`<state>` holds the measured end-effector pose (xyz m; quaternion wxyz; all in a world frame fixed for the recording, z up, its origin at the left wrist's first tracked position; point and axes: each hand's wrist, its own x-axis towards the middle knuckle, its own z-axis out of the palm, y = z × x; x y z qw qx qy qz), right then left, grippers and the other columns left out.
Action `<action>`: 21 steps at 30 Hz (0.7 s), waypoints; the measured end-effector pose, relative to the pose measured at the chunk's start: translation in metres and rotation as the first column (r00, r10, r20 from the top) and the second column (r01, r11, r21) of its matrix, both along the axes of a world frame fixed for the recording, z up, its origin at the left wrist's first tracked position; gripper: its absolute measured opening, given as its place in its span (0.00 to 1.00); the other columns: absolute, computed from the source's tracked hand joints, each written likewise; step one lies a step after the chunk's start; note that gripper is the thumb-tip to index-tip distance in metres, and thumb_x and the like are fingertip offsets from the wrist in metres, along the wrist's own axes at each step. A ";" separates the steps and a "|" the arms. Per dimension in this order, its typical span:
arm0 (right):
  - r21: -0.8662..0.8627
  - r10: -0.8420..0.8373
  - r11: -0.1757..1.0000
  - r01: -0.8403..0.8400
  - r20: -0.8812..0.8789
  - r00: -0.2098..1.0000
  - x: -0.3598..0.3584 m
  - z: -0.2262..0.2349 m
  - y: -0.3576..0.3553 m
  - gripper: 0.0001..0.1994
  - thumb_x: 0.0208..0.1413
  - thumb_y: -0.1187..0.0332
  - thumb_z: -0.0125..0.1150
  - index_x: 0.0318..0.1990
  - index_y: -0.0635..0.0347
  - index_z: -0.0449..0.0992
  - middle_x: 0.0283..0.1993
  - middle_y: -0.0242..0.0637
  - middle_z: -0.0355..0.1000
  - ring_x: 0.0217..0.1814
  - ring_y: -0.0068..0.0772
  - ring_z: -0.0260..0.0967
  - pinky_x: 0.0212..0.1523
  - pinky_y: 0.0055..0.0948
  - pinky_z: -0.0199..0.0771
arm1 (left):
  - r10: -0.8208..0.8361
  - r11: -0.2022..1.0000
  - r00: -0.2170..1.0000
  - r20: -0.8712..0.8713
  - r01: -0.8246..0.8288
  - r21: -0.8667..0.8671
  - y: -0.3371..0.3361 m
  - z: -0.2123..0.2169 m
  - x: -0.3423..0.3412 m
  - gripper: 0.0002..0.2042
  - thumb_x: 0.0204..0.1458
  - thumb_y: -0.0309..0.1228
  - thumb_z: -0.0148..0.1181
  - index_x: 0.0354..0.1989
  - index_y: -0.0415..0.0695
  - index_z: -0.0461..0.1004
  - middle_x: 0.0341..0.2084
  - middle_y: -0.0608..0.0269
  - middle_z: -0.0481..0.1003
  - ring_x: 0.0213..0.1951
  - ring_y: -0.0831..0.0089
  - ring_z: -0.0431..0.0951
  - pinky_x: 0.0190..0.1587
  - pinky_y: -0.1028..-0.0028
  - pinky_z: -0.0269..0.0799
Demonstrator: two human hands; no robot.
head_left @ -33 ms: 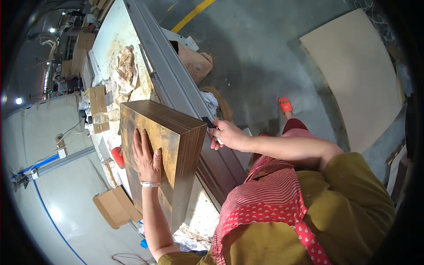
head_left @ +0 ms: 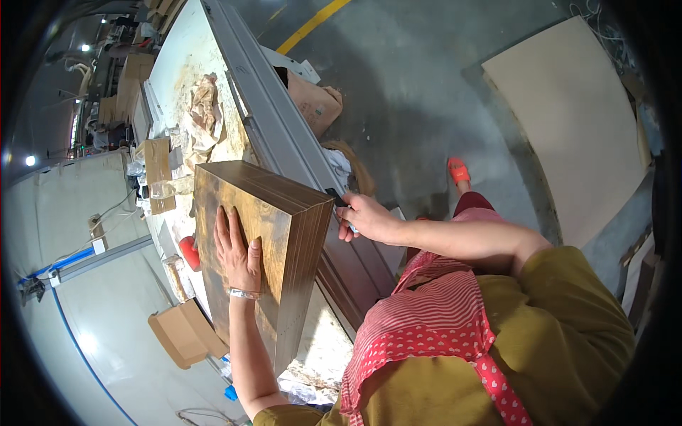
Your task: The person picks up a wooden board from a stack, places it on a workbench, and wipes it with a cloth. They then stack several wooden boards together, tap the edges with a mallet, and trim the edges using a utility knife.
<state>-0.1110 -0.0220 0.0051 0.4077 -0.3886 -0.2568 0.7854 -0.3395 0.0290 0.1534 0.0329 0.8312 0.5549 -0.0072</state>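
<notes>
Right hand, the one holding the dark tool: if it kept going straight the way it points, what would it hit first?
Probably the top corner of the wooden stack. The right hand aims its dark tool there, tip seemingly at the edge; depth is unclear.

Left hand (head_left: pixel 238 257) flat (fingers spread), right hand (head_left: pixel 364 217) clenched.

A thick stack of wood-grain panels (head_left: pixel 249 241) stands on the bench (head_left: pixel 177 64), dark brown with a yellowish streaked top face. Its layered edges show as fine parallel lines on the side facing the person. The left hand (head_left: pixel 238 255) lies flat on the top face, fingers spread. At the stack's upper right corner the right hand (head_left: pixel 366 216) closes around a small dark tool (head_left: pixel 337 199) whose tip touches that corner.
</notes>
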 end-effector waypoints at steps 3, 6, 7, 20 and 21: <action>-0.023 -0.022 0.999 0.023 0.045 0.999 -0.002 0.005 -0.001 0.09 0.61 0.71 0.40 0.39 0.68 0.66 0.23 0.39 0.72 0.22 0.25 0.70 0.23 0.22 0.67 | 0.011 1.000 0.999 0.037 -0.011 -0.002 -0.001 -0.003 0.002 0.34 0.55 0.57 0.38 0.65 0.47 0.53 0.66 0.53 0.47 0.66 0.52 0.44 0.64 0.54 0.39; -0.026 -0.061 0.998 0.063 0.052 0.997 -0.005 0.005 -0.001 0.10 0.61 0.71 0.39 0.40 0.67 0.66 0.23 0.39 0.72 0.21 0.25 0.70 0.23 0.22 0.67 | 0.033 0.999 0.999 0.024 -0.033 0.002 -0.003 -0.004 0.000 0.35 0.54 0.58 0.39 0.65 0.48 0.53 0.66 0.53 0.47 0.66 0.53 0.45 0.64 0.54 0.39; -0.008 -0.066 0.998 0.067 0.060 0.996 -0.006 0.004 -0.002 0.09 0.61 0.70 0.39 0.40 0.67 0.65 0.22 0.39 0.71 0.21 0.24 0.69 0.23 0.22 0.67 | 0.037 0.999 0.999 0.033 -0.038 0.004 -0.003 -0.004 0.001 0.35 0.54 0.58 0.39 0.65 0.49 0.53 0.66 0.53 0.47 0.66 0.52 0.44 0.64 0.54 0.39; 0.159 -0.007 0.987 0.015 -0.050 0.999 0.005 0.053 -0.008 0.08 0.62 0.71 0.41 0.30 0.62 0.58 0.21 0.39 0.71 0.21 0.26 0.69 0.24 0.25 0.68 | 0.041 0.998 0.997 0.069 -0.044 0.042 -0.004 -0.007 0.001 0.33 0.54 0.55 0.41 0.65 0.50 0.54 0.66 0.55 0.48 0.66 0.50 0.45 0.64 0.54 0.39; 0.190 -0.031 0.981 0.046 -0.078 0.996 0.007 0.061 -0.008 0.08 0.62 0.71 0.41 0.30 0.62 0.58 0.21 0.39 0.71 0.21 0.26 0.69 0.24 0.25 0.68 | 0.038 0.998 0.997 0.068 -0.041 0.039 -0.004 -0.007 0.001 0.33 0.54 0.55 0.41 0.65 0.50 0.54 0.66 0.55 0.48 0.66 0.50 0.45 0.64 0.54 0.39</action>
